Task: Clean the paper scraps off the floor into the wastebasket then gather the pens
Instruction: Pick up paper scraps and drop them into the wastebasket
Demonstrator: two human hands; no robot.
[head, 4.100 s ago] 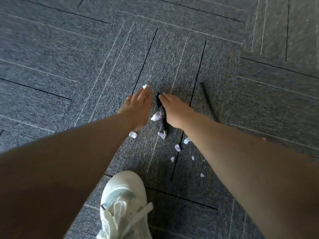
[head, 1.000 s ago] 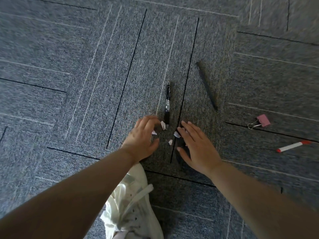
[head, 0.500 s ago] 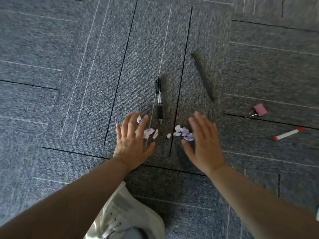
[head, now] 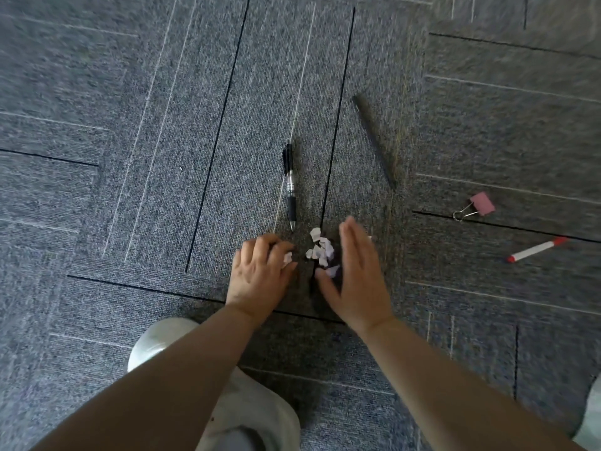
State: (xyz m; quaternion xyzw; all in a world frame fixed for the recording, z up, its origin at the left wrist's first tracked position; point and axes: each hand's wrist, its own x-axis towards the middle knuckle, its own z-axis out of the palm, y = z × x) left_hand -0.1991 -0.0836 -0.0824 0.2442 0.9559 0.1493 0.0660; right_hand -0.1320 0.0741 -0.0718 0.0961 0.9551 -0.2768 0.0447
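The white torn paper scraps [head: 320, 250] now lie bunched. The left hand [head: 260, 275], at 9 o'clock, clutches some; the right hand [head: 357, 281], at 3 o'clock, stays flat and released. The pile looks ready for scooping.

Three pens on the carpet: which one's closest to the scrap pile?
The black click pen, its tip just beyond the scraps. The dark grey pen and red-capped marker lie farther right.

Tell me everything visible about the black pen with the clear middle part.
The black pen lies flat on the grey carpet, almost parallel to the tile lines. It has a black clip end farthest from the person, a clear-looking middle barrel, a black grip and a metal tip pointing toward the paper scraps. Only the carpet touches it.
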